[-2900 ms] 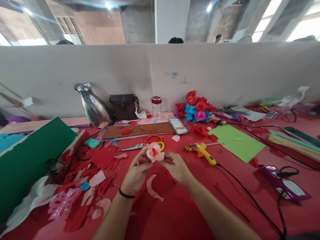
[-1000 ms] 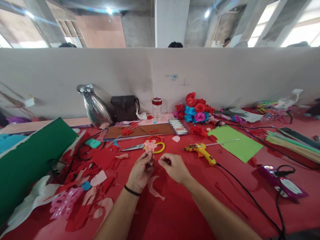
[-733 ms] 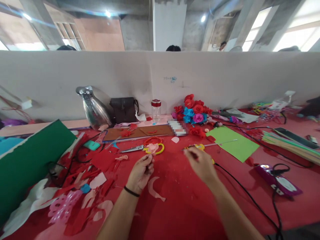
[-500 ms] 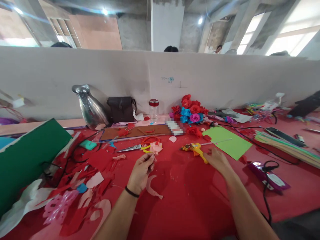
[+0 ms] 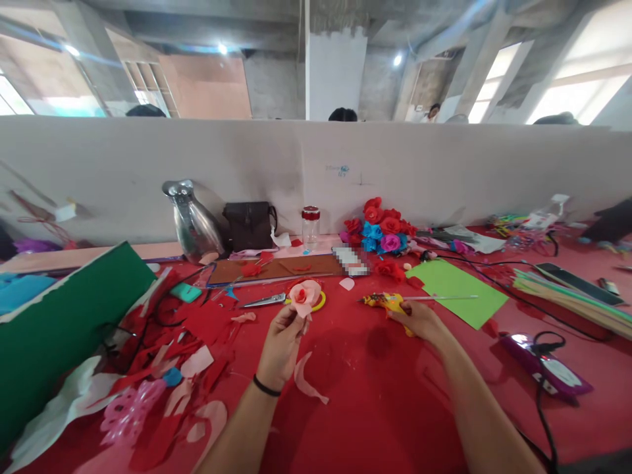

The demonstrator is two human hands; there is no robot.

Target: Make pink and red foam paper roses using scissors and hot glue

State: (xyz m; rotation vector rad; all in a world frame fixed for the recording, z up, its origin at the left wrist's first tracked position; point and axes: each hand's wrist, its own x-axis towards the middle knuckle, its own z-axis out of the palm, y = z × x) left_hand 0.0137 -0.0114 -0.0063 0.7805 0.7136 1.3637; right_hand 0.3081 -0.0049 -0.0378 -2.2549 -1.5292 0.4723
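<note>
My left hand (image 5: 285, 339), with a black band at the wrist, pinches a pink paper flower (image 5: 305, 296) with a red centre at its base. Its petals face up toward me. Scissors (image 5: 266, 301) with yellow handles lie behind the flower, which partly hides them. My right hand (image 5: 419, 320) is closed around the handle of a yellow hot glue gun (image 5: 391, 304). The gun's nozzle points left, and a clear glue stick (image 5: 447, 297) sticks out of its back. Below the flower, a curved pink paper strip (image 5: 307, 380) rests on the red table (image 5: 375, 408).
Paper scraps (image 5: 207, 322) and a green board (image 5: 69, 329) cover the left side. Behind stand a steel jug (image 5: 195, 224), a glass bottle (image 5: 311, 230) and a bunch of paper flowers (image 5: 380, 227). At right lie green paper (image 5: 461, 293) and a corded purple device (image 5: 546, 368).
The pink flower has turned so its red centre shows. My right hand has closed around the glue gun's handle. The whole view has shifted slightly.
</note>
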